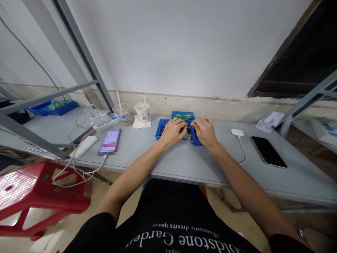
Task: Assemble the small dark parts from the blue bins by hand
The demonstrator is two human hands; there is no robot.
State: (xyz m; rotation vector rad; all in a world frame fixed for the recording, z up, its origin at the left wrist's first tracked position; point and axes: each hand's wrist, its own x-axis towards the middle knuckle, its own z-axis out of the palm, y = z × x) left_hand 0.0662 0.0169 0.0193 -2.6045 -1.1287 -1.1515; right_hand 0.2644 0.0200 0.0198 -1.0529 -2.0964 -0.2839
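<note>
Over the left blue bin (157, 135), which holds small dark parts, is my left hand (173, 131), its fingers curled together around something too small to make out. My right hand (204, 131) is above the right blue bin (197, 142), thumb and fingertips pinched toward the left hand; what they grip is hidden. The two hands nearly meet at the fingertips. Small black pieces (191, 141) lie on the table between the bins. Behind them stands a third blue bin (172, 114) with a green bag (183, 116) in it.
Two cups with straws, one clear (125, 117) and one paper (142, 112), stand left near a power strip (106, 121) and a lit phone (110, 141). To the right lie a white case (237, 132) and a dark phone (268, 151). A red stool (39, 186) is lower left.
</note>
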